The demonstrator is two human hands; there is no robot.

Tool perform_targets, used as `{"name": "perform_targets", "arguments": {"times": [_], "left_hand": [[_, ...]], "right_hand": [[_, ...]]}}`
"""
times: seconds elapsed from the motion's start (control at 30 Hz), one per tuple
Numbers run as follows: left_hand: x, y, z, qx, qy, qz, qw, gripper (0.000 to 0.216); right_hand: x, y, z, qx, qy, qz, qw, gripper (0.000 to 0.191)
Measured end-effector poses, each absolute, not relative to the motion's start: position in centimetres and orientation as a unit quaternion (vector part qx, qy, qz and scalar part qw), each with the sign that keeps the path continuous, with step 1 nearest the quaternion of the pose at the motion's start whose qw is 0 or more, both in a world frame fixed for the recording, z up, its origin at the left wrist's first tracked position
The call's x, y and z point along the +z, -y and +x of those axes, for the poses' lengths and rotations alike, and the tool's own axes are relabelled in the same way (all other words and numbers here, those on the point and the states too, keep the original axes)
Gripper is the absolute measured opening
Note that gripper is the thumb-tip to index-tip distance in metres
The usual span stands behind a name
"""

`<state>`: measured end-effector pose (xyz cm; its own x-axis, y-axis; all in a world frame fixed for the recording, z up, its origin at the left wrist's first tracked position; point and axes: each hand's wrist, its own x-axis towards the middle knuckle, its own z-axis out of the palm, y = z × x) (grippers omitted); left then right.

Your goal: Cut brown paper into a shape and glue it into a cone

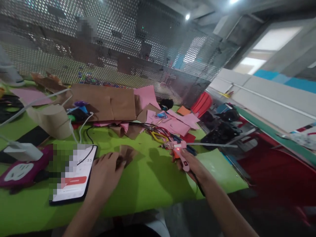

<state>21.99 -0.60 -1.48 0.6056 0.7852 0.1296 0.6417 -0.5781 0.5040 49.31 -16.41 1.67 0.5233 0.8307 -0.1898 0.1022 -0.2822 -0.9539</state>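
Observation:
My right hand point(191, 164) is wrapped round a pink hot glue gun point(179, 148) with a red light lit on its side. A long pale glue stick point(212, 144) sticks out of its back, and its nozzle points left. My left hand point(107, 172) is closed, with thumb and fingers at the edge of a small folded piece of brown paper point(127, 154) on the green tabletop point(148, 184). Its wrist lies beside a phone point(76, 177) with a lit screen. Behind the glue gun lie yellow-handled pliers point(158, 136).
Pink paper sheets point(172, 123) and a brown paper bag point(103, 102) lie at the back, before a perforated metal screen point(111, 42). To the left are a tape roll point(55, 121), a white charger point(23, 150) and a purple power strip point(27, 169). Cables cross the table.

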Motion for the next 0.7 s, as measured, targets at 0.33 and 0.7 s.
{"name": "perform_targets", "arguments": {"times": [0.33,0.7], "left_hand": [[-0.8,-0.2,23.8,0.125,-0.496,0.843,0.167,0.026],[-1.0,-1.2,23.2,0.162,-0.502,0.808,0.263,0.009]], "right_hand": [[3.8,17.2,51.5,0.128,0.434,-0.868,0.204,0.044],[4.0,14.2,44.8,0.149,0.573,-0.735,0.331,0.021]]}}
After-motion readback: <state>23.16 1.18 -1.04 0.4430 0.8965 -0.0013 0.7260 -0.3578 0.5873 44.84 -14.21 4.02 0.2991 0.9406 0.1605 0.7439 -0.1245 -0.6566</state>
